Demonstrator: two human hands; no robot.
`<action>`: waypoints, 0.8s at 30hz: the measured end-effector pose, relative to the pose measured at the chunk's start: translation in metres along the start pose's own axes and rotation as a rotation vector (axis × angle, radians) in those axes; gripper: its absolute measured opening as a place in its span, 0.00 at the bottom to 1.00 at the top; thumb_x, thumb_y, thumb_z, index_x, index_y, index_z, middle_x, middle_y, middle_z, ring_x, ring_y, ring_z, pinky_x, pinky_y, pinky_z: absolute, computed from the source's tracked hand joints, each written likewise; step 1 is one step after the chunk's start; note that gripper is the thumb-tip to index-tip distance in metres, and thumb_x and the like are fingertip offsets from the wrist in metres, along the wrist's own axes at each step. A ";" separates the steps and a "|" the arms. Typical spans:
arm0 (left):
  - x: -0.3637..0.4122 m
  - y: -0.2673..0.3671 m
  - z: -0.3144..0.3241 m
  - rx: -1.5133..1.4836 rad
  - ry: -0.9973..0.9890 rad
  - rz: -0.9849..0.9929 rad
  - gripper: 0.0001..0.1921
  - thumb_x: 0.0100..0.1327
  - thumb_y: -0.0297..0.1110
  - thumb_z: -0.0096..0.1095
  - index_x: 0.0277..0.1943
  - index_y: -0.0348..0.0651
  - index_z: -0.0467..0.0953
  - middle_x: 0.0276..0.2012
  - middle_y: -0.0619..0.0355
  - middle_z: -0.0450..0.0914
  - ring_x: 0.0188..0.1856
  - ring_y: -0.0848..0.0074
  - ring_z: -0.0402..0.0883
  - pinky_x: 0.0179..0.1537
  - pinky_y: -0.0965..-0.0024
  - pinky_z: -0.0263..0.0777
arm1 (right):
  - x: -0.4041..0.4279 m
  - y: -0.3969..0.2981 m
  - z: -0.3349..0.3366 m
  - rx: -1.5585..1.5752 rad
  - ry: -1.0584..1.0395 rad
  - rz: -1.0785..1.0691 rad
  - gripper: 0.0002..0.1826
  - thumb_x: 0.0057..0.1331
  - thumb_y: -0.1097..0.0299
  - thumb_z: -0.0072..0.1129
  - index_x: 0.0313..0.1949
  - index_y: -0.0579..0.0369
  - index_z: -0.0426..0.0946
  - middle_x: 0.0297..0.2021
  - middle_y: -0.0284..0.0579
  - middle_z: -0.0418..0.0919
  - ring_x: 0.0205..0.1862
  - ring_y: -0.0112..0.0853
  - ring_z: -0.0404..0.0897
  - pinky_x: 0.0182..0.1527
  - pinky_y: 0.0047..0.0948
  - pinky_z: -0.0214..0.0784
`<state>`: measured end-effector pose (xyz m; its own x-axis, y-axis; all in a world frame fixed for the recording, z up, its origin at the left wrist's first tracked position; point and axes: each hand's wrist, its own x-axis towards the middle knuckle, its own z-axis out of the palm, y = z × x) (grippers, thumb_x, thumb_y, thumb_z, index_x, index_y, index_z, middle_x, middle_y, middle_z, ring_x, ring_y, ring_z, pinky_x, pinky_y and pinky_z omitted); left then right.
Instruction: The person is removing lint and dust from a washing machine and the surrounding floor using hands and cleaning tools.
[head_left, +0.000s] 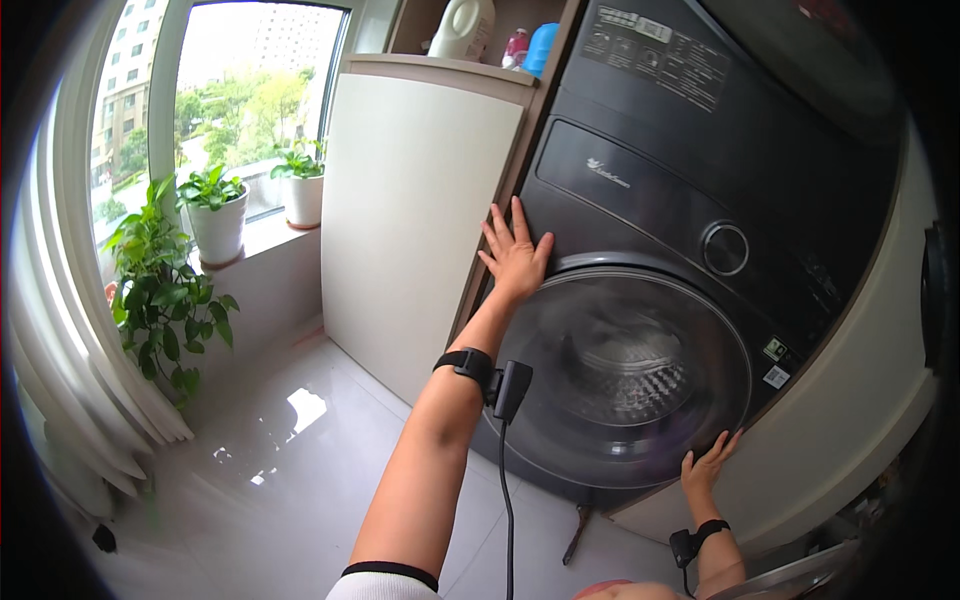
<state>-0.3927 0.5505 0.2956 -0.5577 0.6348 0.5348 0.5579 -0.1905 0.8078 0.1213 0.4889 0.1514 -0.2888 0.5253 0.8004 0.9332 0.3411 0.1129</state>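
Observation:
A dark front-loading washing machine (637, 187) fills the right half, its round glass door (615, 375) closed. My left hand (517, 255) lies spread at the machine's left front edge, above the door, its fingers reaching the wooden side panel. Lower right, my right hand (705, 472) touches the machine's front beside the door's lower rim, fingers apart. Neither hand holds anything. Each forearm wears a black strap with a cabled device. The control knob (725, 248) sits above the door. On the floor below the machine lies a thin dark tool (576, 534), too small to name.
Left of the machine stands a cream cabinet (420, 217); a shelf (442, 66) above it holds a white jug and bottles. Potted plants (217, 217) stand on the windowsill beside a white curtain (82, 300). A cream panel (810, 427) borders the machine's right side.

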 end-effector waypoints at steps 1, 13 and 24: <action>0.000 -0.002 -0.003 0.002 -0.008 0.001 0.45 0.66 0.56 0.52 0.76 0.63 0.30 0.76 0.49 0.25 0.76 0.46 0.23 0.65 0.28 0.29 | 0.000 -0.005 -0.002 0.042 -0.003 0.021 0.58 0.51 0.73 0.61 0.73 0.51 0.29 0.72 0.65 0.30 0.70 0.66 0.48 0.68 0.53 0.56; 0.000 -0.012 -0.029 0.168 -0.030 0.051 0.50 0.57 0.69 0.57 0.76 0.69 0.37 0.74 0.39 0.23 0.73 0.35 0.21 0.58 0.17 0.34 | 0.061 -0.028 0.023 0.297 0.363 1.075 0.40 0.72 0.39 0.37 0.51 0.78 0.66 0.47 0.69 0.69 0.52 0.54 0.73 0.53 0.47 0.68; 0.027 -0.029 -0.035 -0.024 -0.040 0.019 0.74 0.30 0.73 0.75 0.76 0.63 0.33 0.73 0.35 0.19 0.72 0.35 0.14 0.55 0.14 0.30 | 0.064 -0.011 0.030 0.139 0.475 1.033 0.42 0.73 0.38 0.35 0.43 0.80 0.67 0.44 0.75 0.72 0.46 0.59 0.75 0.50 0.48 0.68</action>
<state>-0.4458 0.5470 0.2949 -0.5223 0.6600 0.5399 0.5525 -0.2204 0.8039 0.0860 0.5425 0.1838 0.7397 0.2673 0.6176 0.6373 0.0165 -0.7704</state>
